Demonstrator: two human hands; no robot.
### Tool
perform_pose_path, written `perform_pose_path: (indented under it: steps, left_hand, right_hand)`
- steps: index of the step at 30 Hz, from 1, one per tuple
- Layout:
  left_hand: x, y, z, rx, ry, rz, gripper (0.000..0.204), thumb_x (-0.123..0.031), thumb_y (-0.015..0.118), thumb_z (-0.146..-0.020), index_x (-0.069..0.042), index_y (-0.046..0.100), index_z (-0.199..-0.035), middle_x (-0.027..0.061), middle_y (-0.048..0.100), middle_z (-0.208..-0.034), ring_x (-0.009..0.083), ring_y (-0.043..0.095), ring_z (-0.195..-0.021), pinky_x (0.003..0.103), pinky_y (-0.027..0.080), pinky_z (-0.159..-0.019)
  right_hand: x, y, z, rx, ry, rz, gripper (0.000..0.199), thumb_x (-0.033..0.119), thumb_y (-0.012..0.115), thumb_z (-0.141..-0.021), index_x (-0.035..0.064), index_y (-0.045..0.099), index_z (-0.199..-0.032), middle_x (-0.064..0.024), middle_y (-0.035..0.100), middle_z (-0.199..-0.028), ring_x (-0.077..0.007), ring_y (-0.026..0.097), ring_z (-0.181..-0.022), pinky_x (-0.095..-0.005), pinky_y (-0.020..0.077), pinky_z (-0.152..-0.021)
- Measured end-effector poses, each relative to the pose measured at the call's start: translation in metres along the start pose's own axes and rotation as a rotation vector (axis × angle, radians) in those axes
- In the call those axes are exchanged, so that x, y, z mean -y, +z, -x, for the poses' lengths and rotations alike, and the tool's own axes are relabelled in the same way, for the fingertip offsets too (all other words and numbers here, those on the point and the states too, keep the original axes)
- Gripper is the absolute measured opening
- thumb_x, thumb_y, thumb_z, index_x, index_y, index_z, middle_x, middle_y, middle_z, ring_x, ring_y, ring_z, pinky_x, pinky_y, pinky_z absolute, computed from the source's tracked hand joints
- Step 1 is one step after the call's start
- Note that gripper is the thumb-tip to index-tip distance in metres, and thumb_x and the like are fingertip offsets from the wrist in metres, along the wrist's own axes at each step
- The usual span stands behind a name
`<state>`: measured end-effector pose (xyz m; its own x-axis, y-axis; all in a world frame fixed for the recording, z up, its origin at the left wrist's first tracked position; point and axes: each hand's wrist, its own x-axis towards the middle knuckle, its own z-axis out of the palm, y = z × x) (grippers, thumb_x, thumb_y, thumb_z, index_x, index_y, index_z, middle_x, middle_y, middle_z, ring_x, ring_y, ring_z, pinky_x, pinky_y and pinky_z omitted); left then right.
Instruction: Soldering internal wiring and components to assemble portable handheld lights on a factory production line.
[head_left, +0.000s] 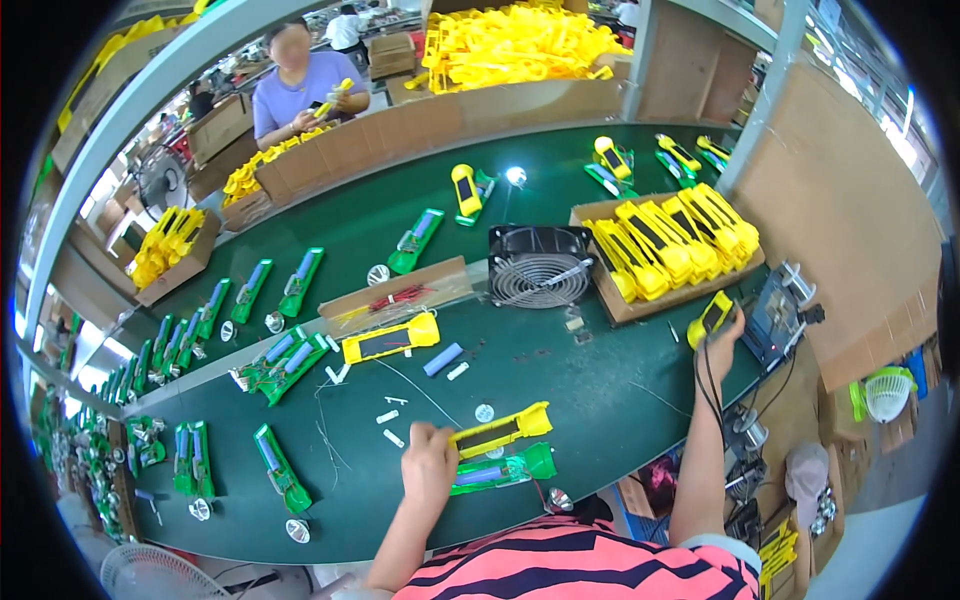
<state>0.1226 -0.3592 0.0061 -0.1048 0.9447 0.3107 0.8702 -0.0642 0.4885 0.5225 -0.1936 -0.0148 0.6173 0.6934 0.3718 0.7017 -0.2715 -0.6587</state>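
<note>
My left hand (430,468) is closed on the end of a yellow plastic casing (503,432) with a dark panel strip. Just below it on the green bench lies a green casing (505,468) with a blue battery cell inside, and a round reflector (560,499) sits near its end. Out to the right, my right hand (722,345) has its fingers round a short yellow casing (711,318) with a dark panel, beside a soldering station (775,315). Black cables run along that wrist; whether the hand also grips a cable is hidden.
A cardboard box of yellow casings (590,215) and a black fan (540,268) stand at the back. Another yellow casing (392,340), a loose blue cell (443,359) and green casings (282,470) lie leftward. Across the bench, a person (305,90) holds a yellow part.
</note>
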Motion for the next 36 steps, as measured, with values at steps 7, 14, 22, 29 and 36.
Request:
perform_pose_path:
  steps: [7, 14, 22, 29, 36]
  left_hand:
    - [0.006, -0.004, 0.058, 0.156, 0.271, 0.175, 0.049, -0.011, 0.076, -0.06, -0.001, 0.043, -0.096, 0.0211, 0.047, -0.111, 0.0359, 0.049, -0.099, 0.044, 0.039, -0.085]
    - [0.033, -0.05, -0.062, -0.08, 0.374, 0.155, 0.046, -0.012, 0.074, -0.059, 0.002, 0.051, -0.096, 0.0198, 0.051, -0.092, 0.0357, 0.051, -0.084, 0.039, 0.044, -0.069]
    - [0.166, 0.009, -0.286, -0.303, -0.109, -0.024, 0.046, -0.015, 0.071, -0.067, -0.003, 0.036, -0.096, 0.0193, 0.053, -0.087, 0.0367, 0.054, -0.083, 0.043, 0.044, -0.068]
    - [0.193, 0.0, -0.365, 0.458, -0.402, -0.372, 0.08, -0.072, 0.04, -0.072, 0.001, 0.061, -0.098, 0.0209, 0.06, -0.1, 0.0315, 0.057, -0.097, 0.039, 0.046, -0.08]
    - [0.261, -0.017, -0.327, 0.341, -0.446, -0.905, 0.052, -0.044, 0.056, -0.078, -0.006, 0.049, -0.112, 0.0137, 0.058, -0.108, 0.0271, 0.059, -0.093, 0.037, 0.049, -0.071]
  right_hand:
    - [-0.009, -0.054, 0.105, 0.216, -0.176, -0.338, 0.049, -0.007, 0.036, -0.083, 0.004, 0.026, -0.129, -0.016, 0.045, -0.126, -0.0207, 0.044, -0.116, -0.0242, 0.0319, -0.092]
    - [0.03, -0.039, 0.164, 0.578, -0.424, -0.374, 0.023, 0.007, 0.047, -0.086, 0.001, 0.045, -0.108, -0.0164, 0.061, -0.098, -0.0244, 0.059, -0.095, -0.0316, 0.0434, -0.082]
    - [0.039, -0.031, 0.168, 0.564, -0.865, -0.371, 0.039, 0.007, 0.065, -0.063, 0.0071, 0.055, -0.101, -0.0168, 0.057, -0.093, -0.034, 0.057, -0.083, -0.0422, 0.0466, -0.08]
    - [0.064, -0.043, 0.16, 0.716, -0.907, -0.24, 0.049, 0.031, 0.077, -0.056, 0.0083, 0.057, -0.094, -0.0165, 0.057, -0.094, -0.0313, 0.056, -0.089, -0.0448, 0.0426, -0.087]
    - [0.07, -0.047, 0.157, 0.725, -0.969, -0.188, 0.04, 0.025, 0.072, -0.063, 0.0084, 0.055, -0.096, -0.0081, 0.061, -0.088, -0.0256, 0.057, -0.093, -0.0411, 0.0414, -0.088]
